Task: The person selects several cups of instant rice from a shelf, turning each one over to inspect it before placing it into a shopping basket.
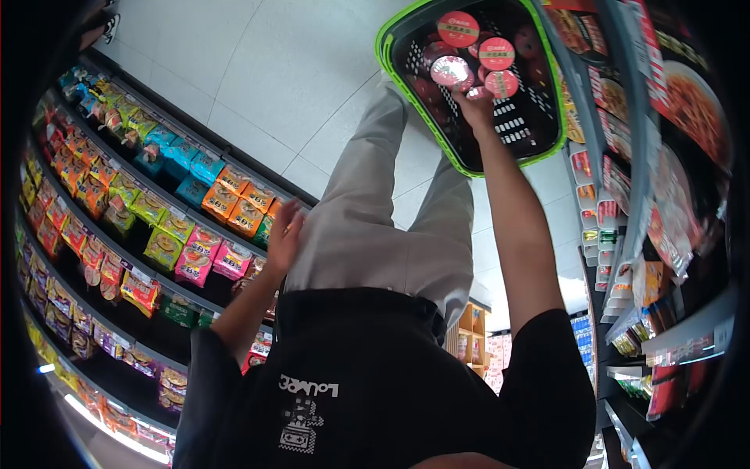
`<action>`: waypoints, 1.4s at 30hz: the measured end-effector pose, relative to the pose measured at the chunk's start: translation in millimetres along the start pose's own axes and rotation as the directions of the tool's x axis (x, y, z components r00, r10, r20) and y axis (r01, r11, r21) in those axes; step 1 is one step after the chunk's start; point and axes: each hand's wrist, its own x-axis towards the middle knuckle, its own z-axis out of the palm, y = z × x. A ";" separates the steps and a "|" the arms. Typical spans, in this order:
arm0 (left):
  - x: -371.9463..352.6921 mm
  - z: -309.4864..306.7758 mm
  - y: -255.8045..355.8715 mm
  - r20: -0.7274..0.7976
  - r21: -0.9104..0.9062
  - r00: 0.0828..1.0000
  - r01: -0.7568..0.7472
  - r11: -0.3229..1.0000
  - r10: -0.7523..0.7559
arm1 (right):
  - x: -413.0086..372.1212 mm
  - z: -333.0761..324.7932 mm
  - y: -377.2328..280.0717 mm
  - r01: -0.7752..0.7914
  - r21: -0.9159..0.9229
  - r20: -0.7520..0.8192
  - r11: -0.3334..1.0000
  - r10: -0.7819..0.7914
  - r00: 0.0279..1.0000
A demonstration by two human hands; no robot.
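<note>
My right hand (476, 111) reaches down into a black basket with a green rim (559, 94). Its thumb and fingers are around a small red-and-white cup (478, 93), partly hidden by the hand. Beside it in the basket are several round red-lidded cups (496, 54), one with a bright shiny top (450, 71). My left hand (287, 236), slightly blurred, hangs by my thigh near the left shelf; its fingers are apart and hold nothing.
On the left, long shelves (226, 152) carry rows of colourful noodle packets (164, 248). More shelving with packaged goods (617, 187) stands close on the right. Grey floor tiles (258, 94) lie ahead. At the top left is another person's shoe (112, 28).
</note>
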 end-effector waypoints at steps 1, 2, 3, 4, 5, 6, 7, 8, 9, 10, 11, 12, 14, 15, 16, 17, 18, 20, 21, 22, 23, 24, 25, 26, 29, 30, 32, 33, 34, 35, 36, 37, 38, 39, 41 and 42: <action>-11.2 -37.7 -17.4 0.050 0.319 0.989 0.113 0.941 -0.136 | 3.2 -7.5 -46.9 -0.077 0.003 0.035 0.997 0.077 0.996; -36.9 -68.9 -53.3 0.104 0.383 0.930 0.289 0.877 -0.352 | 11.5 -7.3 -68.9 -0.169 0.004 0.093 0.986 0.168 0.981; -63.2 -83.9 -74.2 0.216 0.402 0.793 0.460 0.792 -0.570 | 18.4 -1.1 -76.2 -0.259 -0.001 0.150 0.966 0.256 0.955; -112.5 -92.7 -106.9 0.340 0.571 0.912 -0.007 0.821 -0.229 | 36.5 20.6 -50.4 -0.230 -0.008 0.112 0.973 0.229 0.967; -146.7 -85.4 -108.1 0.304 0.549 0.904 0.092 0.830 -0.301 | 43.4 26.0 -54.1 -0.297 -0.028 0.161 0.954 0.297 0.941; -170.2 -73.0 -101.7 0.254 0.503 0.863 0.268 0.822 -0.437 | 51.9 39.5 -44.9 -0.304 -0.007 0.087 0.953 0.303 0.949; -193.8 -60.8 -94.1 0.198 0.450 0.812 0.422 0.787 -0.549 | 58.9 55.3 -34.9 -0.309 0.011 0.017 0.951 0.309 0.951; -209.7 -50.0 -89.7 0.163 0.416 0.775 0.507 0.754 -0.611 | 52.4 56.1 -51.1 -0.369 0.281 0.094 0.886 0.357 0.929; -222.5 -40.9 -83.2 0.141 0.382 0.749 0.562 0.733 -0.648 | 86.6 75.2 -5.7 -0.453 -0.050 0.070 0.890 0.455 0.888; -227.2 -32.4 -75.4 0.123 0.354 0.730 0.600 0.717 -0.672 | 97.8 85.3 3.3 -0.506 -0.062 0.065 0.860 0.509 0.858; -218.0 -19.0 -54.7 0.117 0.332 0.729 0.611 0.719 -0.674 | 103.7 91.9 2.0 -0.555 -0.074 0.056 0.829 0.559 0.827; -220.1 -7.2 -51.0 0.107 0.306 0.721 0.631 0.713 -0.684 | 106.2 96.6 0.6 -0.553 -0.114 0.030 0.825 0.560 0.828; -224.2 5.7 -46.9 0.084 0.260 0.713 0.658 0.707 -0.696 | 109.6 100.0 -8.3 -0.593 -0.136 0.021 0.793 0.601 0.799; -227.2 14.7 -49.0 0.079 0.237 0.721 0.657 0.715 -0.689 | 107.2 103.8 -8.9 -0.567 -0.132 -0.064 0.813 0.564 0.823; -228.9 16.5 -49.5 0.076 0.220 0.721 0.662 0.716 -0.689 | 107.0 106.0 -8.7 -0.552 -0.151 -0.076 0.820 0.547 0.834; -231.2 20.7 -51.7 0.075 0.203 0.718 0.668 0.715 -0.692 | 106.1 105.2 -8.9 -0.536 -0.168 -0.090 0.827 0.529 0.844; -227.2 19.3 -60.5 0.083 0.174 0.711 0.680 0.713 -0.698 | 105.2 106.8 -4.4 -0.533 -0.166 -0.090 0.830 0.526 0.846; -244.5 9.6 -69.2 0.076 0.161 0.680 0.713 0.682 -0.729 | 102.0 98.8 9.2 -0.558 -0.128 -0.092 0.820 0.550 0.830; -246.4 9.2 -71.9 0.078 0.157 0.673 0.720 0.676 -0.735 | 110.6 83.9 21.5 -0.561 -0.126 0.150 0.818 0.574 0.805; -246.2 9.2 -74.7 0.080 0.154 0.673 0.720 0.676 -0.735 | 93.0 79.2 7.6 -0.490 -0.091 0.015 0.867 0.493 0.870; -246.7 9.5 -77.4 0.084 0.153 0.677 0.716 0.681 -0.731 | 70.1 76.8 -5.1 -0.411 -0.065 -0.126 0.909 0.401 0.907; -246.3 9.3 -79.8 0.087 0.155 0.683 0.710 0.687 -0.726 | 57.4 66.3 -11.0 -0.407 -0.124 -0.168 0.905 0.385 0.907; -246.0 9.5 -81.8 0.089 0.157 0.691 0.701 0.695 -0.717 | 37.4 46.5 -34.4 -0.393 -0.060 -0.088 0.917 0.388 0.918; -246.5 9.2 -83.3 0.092 0.160 0.700 0.691 0.704 -0.708 | 28.3 34.8 -38.3 -0.408 -0.058 -0.069 0.911 0.405 0.912; -244.1 9.5 -83.8 0.098 0.166 0.746 0.640 0.750 -0.659 | -11.5 -2.6 -54.4 -0.357 -0.009 -0.096 0.934 0.354 0.930; -242.7 7.9 -82.5 0.097 0.170 0.768 0.614 0.771 -0.633 | -24.2 -15.0 -56.9 -0.327 0.022 -0.094 0.945 0.327 0.940; -241.9 2.6 -78.5 0.098 0.177 0.808 0.560 0.810 -0.580 | -44.6 -39.5 -49.3 -0.295 0.066 -0.078 0.953 0.300 0.951; -243.4 -0.2 -76.5 0.099 0.181 0.826 0.533 0.826 -0.555 | -54.6 -50.5 -44.9 -0.332 0.066 -0.100 0.941 0.337 0.936; -245.2 -3.2 -74.6 0.099 0.181 0.844 0.505 0.844 -0.527 | -72.4 -66.6 -54.9 -0.347 0.122 -0.068 0.930 0.356 0.932; -247.1 -5.5 -72.0 0.097 0.178 0.858 0.483 0.857 -0.504 | -86.5 -86.7 -66.3 -0.356 0.176 -0.041 0.918 0.368 0.929; -249.4 -8.1 -70.4 0.093 0.177 0.872 0.461 0.870 -0.481 | -91.5 -94.0 -47.1 -0.307 0.215 -0.044 0.927 0.323 0.945; -250.8 -11.4 -69.3 0.092 0.177 0.885 0.437 0.882 -0.457 | -94.8 -94.2 -22.0 -0.203 0.182 -0.178 0.962 0.235 0.956; -250.7 -13.9 -68.8 0.089 0.179 0.898 0.411 0.894 -0.431 | -109.9 -109.8 -36.5 -0.214 0.242 -0.149 0.946 0.254 0.956; -249.2 -17.2 -68.2 0.092 0.183 0.910 0.384 0.905 -0.405 | -131.4 -127.1 -54.2 -0.220 0.301 -0.129 0.928 0.268 0.955; -245.7 -22.7 -68.4 0.099 0.197 0.928 0.335 0.921 -0.358 | -164.5 -156.9 -78.4 -0.155 0.555 -0.003 0.817 0.188 0.982; -241.9 -26.0 -69.0 0.101 0.203 0.936 0.311 0.928 -0.336 | -183.1 -174.0 -99.0 -0.137 0.582 -0.008 0.801 0.174 0.985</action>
